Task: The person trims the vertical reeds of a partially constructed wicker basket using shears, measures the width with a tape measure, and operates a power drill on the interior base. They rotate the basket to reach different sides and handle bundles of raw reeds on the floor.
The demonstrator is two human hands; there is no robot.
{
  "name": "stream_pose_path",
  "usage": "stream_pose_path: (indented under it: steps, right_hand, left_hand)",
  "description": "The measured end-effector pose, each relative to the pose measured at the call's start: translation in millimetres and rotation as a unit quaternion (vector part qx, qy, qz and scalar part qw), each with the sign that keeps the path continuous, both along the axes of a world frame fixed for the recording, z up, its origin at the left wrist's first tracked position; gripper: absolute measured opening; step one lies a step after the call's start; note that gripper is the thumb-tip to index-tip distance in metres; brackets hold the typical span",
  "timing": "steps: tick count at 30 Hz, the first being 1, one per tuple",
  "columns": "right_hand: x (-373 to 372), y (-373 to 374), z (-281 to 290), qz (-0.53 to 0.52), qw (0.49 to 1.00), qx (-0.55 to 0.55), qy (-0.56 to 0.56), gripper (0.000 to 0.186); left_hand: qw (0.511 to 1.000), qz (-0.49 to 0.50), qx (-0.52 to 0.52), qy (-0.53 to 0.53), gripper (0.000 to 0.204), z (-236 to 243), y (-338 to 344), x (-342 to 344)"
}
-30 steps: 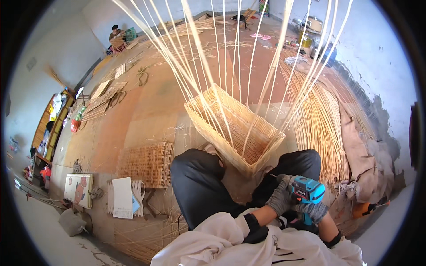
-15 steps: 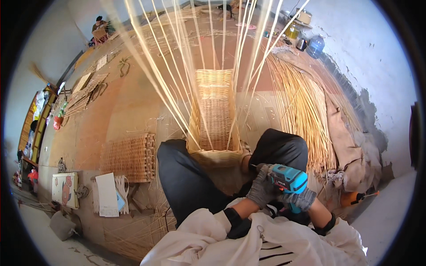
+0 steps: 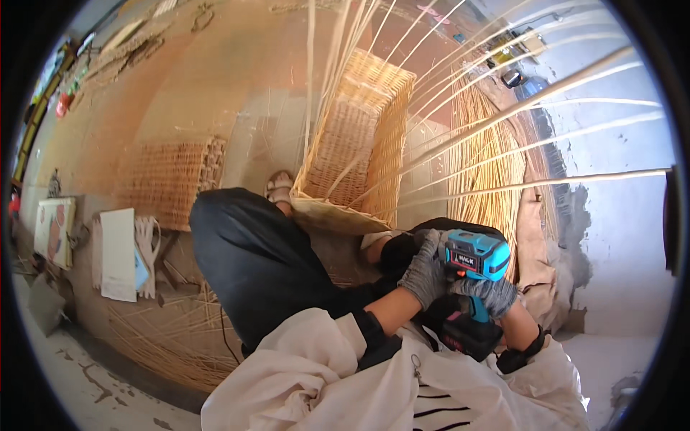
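A blue and black cordless drill is in both my hands above my right thigh, its front toward the basket. My left hand, in a grey knit glove, is closed around the drill's front end, hiding the chuck. My right hand, gloved the same way, wraps the handle above the black battery. Ahead of the drill, between my lower legs, a rectangular woven wicker basket stands tilted and turned. Long pale stakes rise from its rim and fan out. Whether a bit touches the basket I cannot make out.
A heap of long peeled canes lies to the right, beside brown cloth along the wall. At left are a woven panel, a white sheet and a picture-covered book. Loose cane scraps lie near the lower left.
The basket has turned and tilted, its stakes swinging over to the right. My head view has shifted too. The drill stays in both hands, with its battery now showing.
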State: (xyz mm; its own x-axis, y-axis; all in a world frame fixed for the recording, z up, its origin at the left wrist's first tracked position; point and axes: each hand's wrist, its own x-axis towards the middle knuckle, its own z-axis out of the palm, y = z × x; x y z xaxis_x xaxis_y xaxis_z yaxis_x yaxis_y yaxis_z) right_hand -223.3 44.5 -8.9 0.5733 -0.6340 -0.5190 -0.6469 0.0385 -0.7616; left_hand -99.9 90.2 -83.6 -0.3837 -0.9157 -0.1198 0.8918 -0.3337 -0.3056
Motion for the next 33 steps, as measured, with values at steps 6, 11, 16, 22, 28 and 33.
stream_pose_path:
  steps: [6,11,16,22,28,33]
  right_hand:
    - [15.9,-17.4,0.2,-0.073,0.984,0.124,0.105,0.055]
    - [24.5,-20.1,-1.2,-0.073,0.989,0.098,0.089,0.053]
    - [31.0,-24.5,-3.6,-0.023,0.997,0.035,0.066,0.051]
    - [48.8,-20.7,10.6,-0.079,0.986,0.11,0.096,0.047]
    - [42.9,-18.1,12.3,-0.084,0.984,0.111,0.109,0.046]
    - [43.0,-17.6,10.1,-0.081,0.985,0.105,0.112,0.045]
  left_hand:
    - [1.0,-0.002,0.008,0.009,0.054,-23.0,-15.3,8.2]
    - [0.996,0.002,0.073,0.041,0.046,-29.4,-21.1,6.6]
    - [0.996,0.013,0.074,0.054,0.042,-34.6,-20.3,6.5]
    - [0.992,-0.01,0.116,0.056,0.04,-21.5,-21.2,13.4]
    - [0.997,-0.007,0.078,0.027,0.046,-23.9,-20.9,13.5]
    - [0.993,-0.032,0.103,0.039,0.048,-20.7,-20.3,18.3]
